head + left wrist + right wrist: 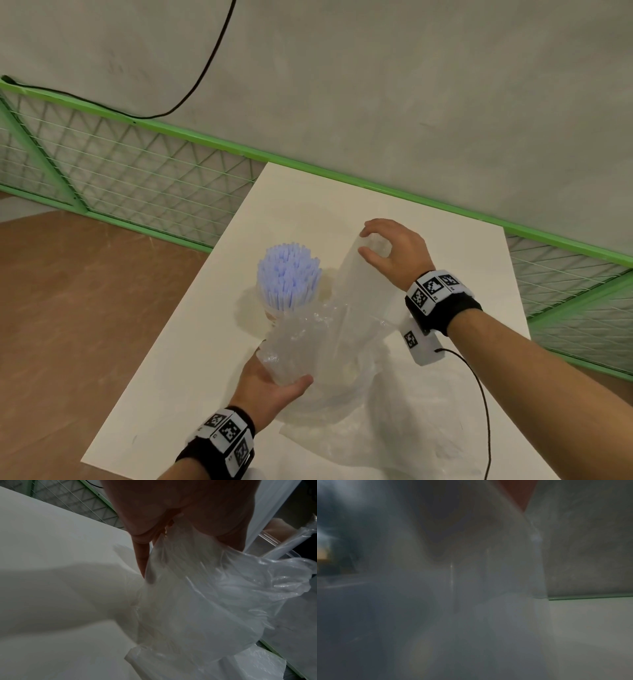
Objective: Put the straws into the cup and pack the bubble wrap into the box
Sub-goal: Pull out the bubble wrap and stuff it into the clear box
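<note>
Grey wall (376, 85), green mesh fence (120, 164), brown floor (85, 308).

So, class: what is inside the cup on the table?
A dense bundle of pale blue straws stands upright in the cup. Bubble wrap, held by the left hand, hides the cup's lower part.

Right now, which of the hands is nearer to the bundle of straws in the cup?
Left, narrowly. The left hand holds bunched bubble wrap just below the straws in the head view; the right hand pinches the raised sheet off to their right.

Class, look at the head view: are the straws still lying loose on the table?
No: the straws stand bunched upright in the cup.
</note>
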`<state>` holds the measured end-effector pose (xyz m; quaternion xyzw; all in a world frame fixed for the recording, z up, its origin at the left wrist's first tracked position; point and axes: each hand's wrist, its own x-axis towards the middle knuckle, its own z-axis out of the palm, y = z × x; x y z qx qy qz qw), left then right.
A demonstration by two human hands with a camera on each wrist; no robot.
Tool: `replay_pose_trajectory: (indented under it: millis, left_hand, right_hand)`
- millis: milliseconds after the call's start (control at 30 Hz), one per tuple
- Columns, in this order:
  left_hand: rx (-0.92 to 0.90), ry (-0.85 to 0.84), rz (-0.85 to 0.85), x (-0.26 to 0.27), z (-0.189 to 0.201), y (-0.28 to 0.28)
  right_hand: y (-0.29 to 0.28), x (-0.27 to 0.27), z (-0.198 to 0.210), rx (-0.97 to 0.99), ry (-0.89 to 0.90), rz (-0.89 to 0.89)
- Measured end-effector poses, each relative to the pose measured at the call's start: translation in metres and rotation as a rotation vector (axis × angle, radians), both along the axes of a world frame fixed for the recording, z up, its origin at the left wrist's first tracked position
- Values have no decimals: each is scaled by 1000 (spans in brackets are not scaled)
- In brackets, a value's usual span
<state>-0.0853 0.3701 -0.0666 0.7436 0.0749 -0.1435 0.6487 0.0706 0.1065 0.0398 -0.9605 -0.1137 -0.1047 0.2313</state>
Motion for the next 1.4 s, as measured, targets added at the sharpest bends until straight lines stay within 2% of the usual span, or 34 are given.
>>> replay_pose_trajectory:
  millis: [67,200,267,367,533,633,733,867,1067,1333,1400]
  left_hand:
    - [6,-7,-9,1,-1,0]
    - [8,-19,-6,2,-3,1]
    - [3,-18,-10,2,-3,1]
    - [0,-10,-2,3,-5,1]
    - [9,16,-10,4,-7,1]
    - [-4,22,-9,5,-9,2]
    - [-6,17,-16,5,-8,1]
    - [-18,10,-21,5,-4,0]
    - [-49,5,-32,-1,0,0]
    - [-51,-42,-35,-7,7,2]
    - [-42,-59,-33,-8,6,4]
  right_hand:
    - [-1,1,1,-59,64,-6]
    - [2,-2,4,-374,187,-7]
    - [4,-10,12,-381,155,-7]
    - [5,-28,27,-241,-35,-52]
    - [1,-90,33,241,-195,-102]
    - [6,-141,21,389,-176,-215]
    - [22,-186,-7,486,-56,-265]
    - [50,-211,-38,481,202,-238]
    - [73,-190,-29,472,238,-140]
    - [87,-162,-17,494,258,-143]
    - [91,-158,-14,465,252,-97]
